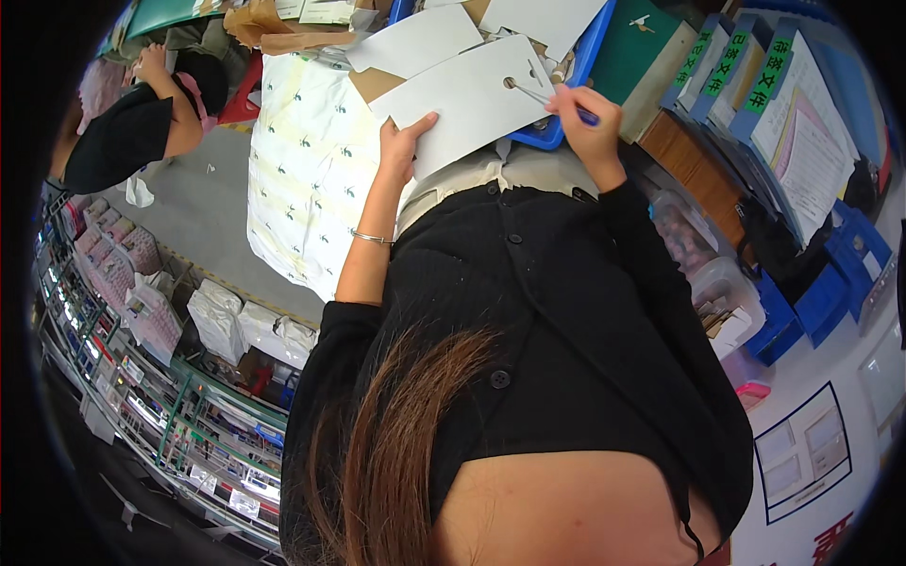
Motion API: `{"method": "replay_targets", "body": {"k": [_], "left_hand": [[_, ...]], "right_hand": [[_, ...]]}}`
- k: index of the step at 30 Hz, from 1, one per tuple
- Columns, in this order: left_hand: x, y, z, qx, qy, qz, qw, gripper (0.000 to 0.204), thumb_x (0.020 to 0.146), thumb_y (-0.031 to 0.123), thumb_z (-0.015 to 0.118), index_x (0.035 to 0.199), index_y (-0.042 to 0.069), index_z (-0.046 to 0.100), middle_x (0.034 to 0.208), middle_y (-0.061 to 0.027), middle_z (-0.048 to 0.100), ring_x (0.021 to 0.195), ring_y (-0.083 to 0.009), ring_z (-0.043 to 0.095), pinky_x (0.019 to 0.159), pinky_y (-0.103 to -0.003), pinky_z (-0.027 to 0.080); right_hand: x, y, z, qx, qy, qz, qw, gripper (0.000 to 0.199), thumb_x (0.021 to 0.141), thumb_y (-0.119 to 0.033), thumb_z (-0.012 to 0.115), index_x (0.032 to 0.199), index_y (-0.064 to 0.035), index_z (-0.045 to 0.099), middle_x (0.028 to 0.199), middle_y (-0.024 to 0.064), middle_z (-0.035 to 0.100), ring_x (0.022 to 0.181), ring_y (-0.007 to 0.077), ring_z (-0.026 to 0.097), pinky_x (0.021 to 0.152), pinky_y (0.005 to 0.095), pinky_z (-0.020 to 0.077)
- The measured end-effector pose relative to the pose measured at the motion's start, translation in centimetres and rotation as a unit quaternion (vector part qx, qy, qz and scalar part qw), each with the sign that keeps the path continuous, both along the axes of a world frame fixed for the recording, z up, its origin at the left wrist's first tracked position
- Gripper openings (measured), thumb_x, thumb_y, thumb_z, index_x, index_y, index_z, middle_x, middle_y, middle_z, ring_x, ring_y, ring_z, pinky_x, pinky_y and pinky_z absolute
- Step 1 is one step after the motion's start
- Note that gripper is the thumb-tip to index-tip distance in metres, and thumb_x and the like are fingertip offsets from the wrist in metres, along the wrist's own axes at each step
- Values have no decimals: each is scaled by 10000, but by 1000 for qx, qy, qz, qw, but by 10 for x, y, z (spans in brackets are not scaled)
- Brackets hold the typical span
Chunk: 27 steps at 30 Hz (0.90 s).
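A large white sheet of card (462, 108) is held in front of me at the top of the view. My left hand (404, 149) grips its near left edge, thumb on top and fingers underneath. In my right hand (587, 124) is a slim tool (534, 93) with a pale metal shaft and a dark blue end; its exact kind is not clear. Its tip meets a small dark hole near the card's right end. More white sheets (425, 40) and brown card lie beyond, in and over a blue bin (587, 58).
White patterned cloth (302, 170) covers a surface at my left. File holders (755, 85) with papers and clear plastic tubs (722, 292) stand on the right. Another person (127, 132) in black works at the far left, near racks (189, 415) and white bags (222, 321).
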<state>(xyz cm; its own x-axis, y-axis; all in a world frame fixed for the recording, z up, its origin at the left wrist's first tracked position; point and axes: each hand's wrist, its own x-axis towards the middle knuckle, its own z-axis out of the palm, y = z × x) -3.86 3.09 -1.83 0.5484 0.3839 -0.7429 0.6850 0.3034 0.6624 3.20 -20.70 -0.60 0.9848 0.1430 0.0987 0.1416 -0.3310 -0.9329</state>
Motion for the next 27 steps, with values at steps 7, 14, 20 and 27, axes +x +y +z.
{"method": "replay_targets", "body": {"k": [7, 14, 20, 27], "left_hand": [[3, -3, 9, 78, -71, -93, 990, 410, 688, 74, 725, 964, -106, 482, 851, -223, 603, 674, -258, 626, 594, -292, 538], [-1, 2, -10, 17, -58, -5, 998, 409, 680, 81, 735, 945, -116, 493, 822, -214, 607, 647, -246, 623, 590, -281, 539], [-4, 0, -16, 11, -70, 14, 997, 401, 684, 74, 731, 945, -123, 498, 814, -211, 609, 644, -244, 622, 588, -276, 538], [-7, -5, 13, 35, -84, -9, 996, 402, 696, 61, 719, 971, -127, 495, 833, -218, 608, 674, -247, 624, 588, -274, 534]], "right_hand": [[24, 10, 6, -55, -34, 36, 997, 158, 774, 18, 560, 621, 50, 582, 604, 53, 615, 477, 119, 529, 493, 188, 415], [18, -1, 28, 50, -67, -73, 994, 173, 752, -7, 586, 583, 24, 568, 526, 29, 539, 434, 133, 397, 429, 222, 333], [7, 9, 18, -31, -32, 27, 999, 123, 732, 29, 570, 609, 28, 579, 583, 40, 576, 507, 126, 477, 512, 203, 394], [19, 4, 30, -8, -101, -45, 994, 137, 725, 19, 568, 591, 1, 590, 611, 61, 580, 560, 157, 514, 558, 233, 412]]}}
